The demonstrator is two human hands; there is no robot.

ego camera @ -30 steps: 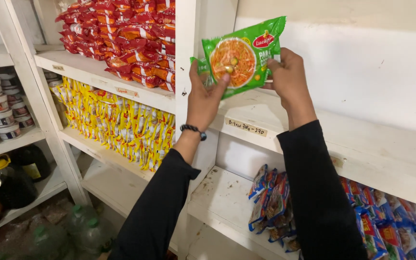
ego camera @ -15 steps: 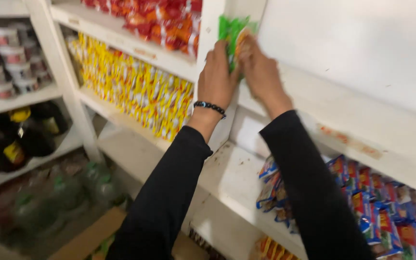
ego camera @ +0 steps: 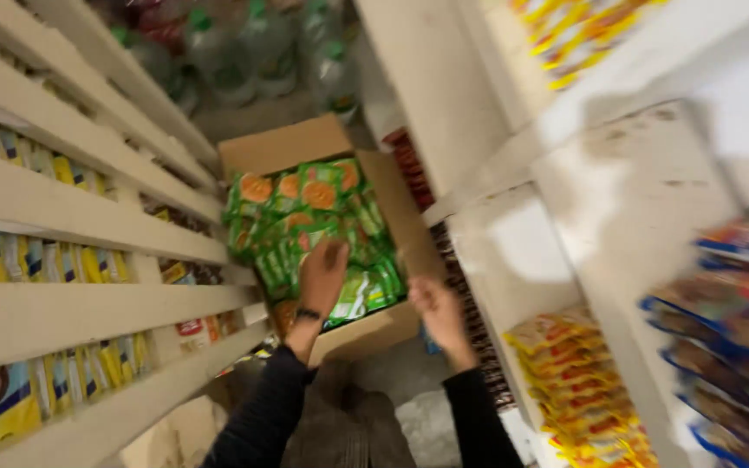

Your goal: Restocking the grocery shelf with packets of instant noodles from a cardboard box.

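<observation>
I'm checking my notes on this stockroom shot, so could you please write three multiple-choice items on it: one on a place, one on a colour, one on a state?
1. Where is the left hand?
A. on a shelf
B. over the packets in the box
C. on a bottle

2. What colour are most packets in the box?
A. green
B. blue
C. white

3. How is the box?
A. taped shut
B. open and empty
C. open, holding many packets

Key: 1 B, the hand reaches down over the packets inside the cardboard box; 2 A, the packets are green with orange rounds; 3 C, the flaps stand open and packets fill it. The right hand is at the box's near edge, holding nothing.
</observation>
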